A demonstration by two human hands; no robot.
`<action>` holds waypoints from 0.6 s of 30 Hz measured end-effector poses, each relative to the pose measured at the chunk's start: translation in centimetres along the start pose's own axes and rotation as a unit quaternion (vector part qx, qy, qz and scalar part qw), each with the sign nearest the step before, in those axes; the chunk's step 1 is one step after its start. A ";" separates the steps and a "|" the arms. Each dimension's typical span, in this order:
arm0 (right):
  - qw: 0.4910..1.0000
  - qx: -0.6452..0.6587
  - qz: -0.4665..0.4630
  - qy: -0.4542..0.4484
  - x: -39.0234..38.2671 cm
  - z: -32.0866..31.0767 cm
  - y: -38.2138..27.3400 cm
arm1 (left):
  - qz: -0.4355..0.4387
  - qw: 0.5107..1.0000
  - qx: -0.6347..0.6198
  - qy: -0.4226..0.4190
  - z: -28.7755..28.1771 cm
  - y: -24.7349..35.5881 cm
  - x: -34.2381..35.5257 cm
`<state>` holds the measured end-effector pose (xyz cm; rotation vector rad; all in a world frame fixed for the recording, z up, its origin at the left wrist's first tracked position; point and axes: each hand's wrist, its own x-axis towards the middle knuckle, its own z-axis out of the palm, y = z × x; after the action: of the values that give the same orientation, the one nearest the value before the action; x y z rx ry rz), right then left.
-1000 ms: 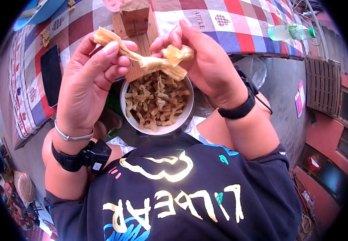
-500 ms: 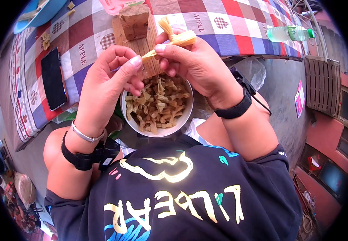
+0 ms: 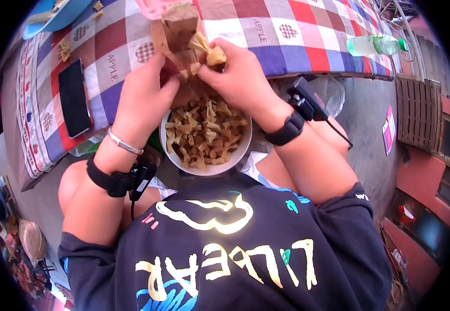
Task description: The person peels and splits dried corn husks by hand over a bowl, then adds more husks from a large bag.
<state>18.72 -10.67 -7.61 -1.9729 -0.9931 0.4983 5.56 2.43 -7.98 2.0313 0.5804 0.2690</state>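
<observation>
Near the table's front edge, my right hand [image 3: 240, 75] is closed around a pale yellow, folded fibrous strip [image 3: 215, 56], whose loose ends stick up past the fingers. My left hand [image 3: 149, 88] pinches the strip's other end, close to my right thumb. Both hands are over a wooden board [image 3: 158, 39], which carries a thick wooden block [image 3: 179, 28]. Below them, a white bowl [image 3: 209, 171] holds many short yellow-brown pieces [image 3: 206, 132] that look like the same material. My left fingertips are partly hidden.
A checked tablecloth [image 3: 266, 31] covers the table. On it lie a black phone [image 3: 74, 101] at the left, yellow scraps [image 3: 65, 49], a blue basin [image 3: 53, 23], a pink tray [image 3: 155, 8] and, at the far right, a green-capped bottle [image 3: 372, 45]. A clear plastic bag [image 3: 331, 93] hangs below the edge.
Both hands have tilted and closed in toward the board with the strip. The strip's end, stretched between my fingers earlier, is now down against the wood.
</observation>
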 end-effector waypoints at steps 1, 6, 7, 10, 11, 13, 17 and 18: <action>1.000 0.009 0.019 -0.018 0.0 -0.2 0.0 | 0.023 0.999 0.042 0.006 -0.1 -0.1 0.2; 0.980 0.117 0.042 -0.157 -2.2 -3.2 -0.4 | -0.039 0.997 -0.057 -0.021 -2.5 -0.1 -0.6; 0.979 0.094 0.018 -0.182 -2.6 -3.6 -0.5 | -0.038 0.995 -0.085 0.030 -3.3 0.2 -0.5; 0.974 0.068 0.021 -0.213 -4.2 -3.4 -1.7 | 0.066 0.914 -0.311 0.252 -6.7 2.5 0.9; 0.974 0.099 0.008 -0.204 -4.6 -2.7 -1.5 | 0.083 0.881 -0.360 0.295 -7.8 3.2 1.6; 0.975 -0.009 -0.031 -0.218 -4.8 -2.5 -2.8 | 0.048 0.868 -0.377 0.318 -9.1 2.8 1.9; 0.955 -0.206 -0.036 -0.209 -5.9 -3.1 -2.2 | -0.024 0.922 -0.350 0.165 -8.5 1.3 1.6; 0.955 -0.215 -0.039 -0.200 -5.7 -3.7 -1.8 | -0.022 0.938 -0.310 0.152 -8.0 2.0 1.1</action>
<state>16.89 -16.54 -4.21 -2.2497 -1.5331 0.7008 3.79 8.22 -2.27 1.3702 0.6315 0.6595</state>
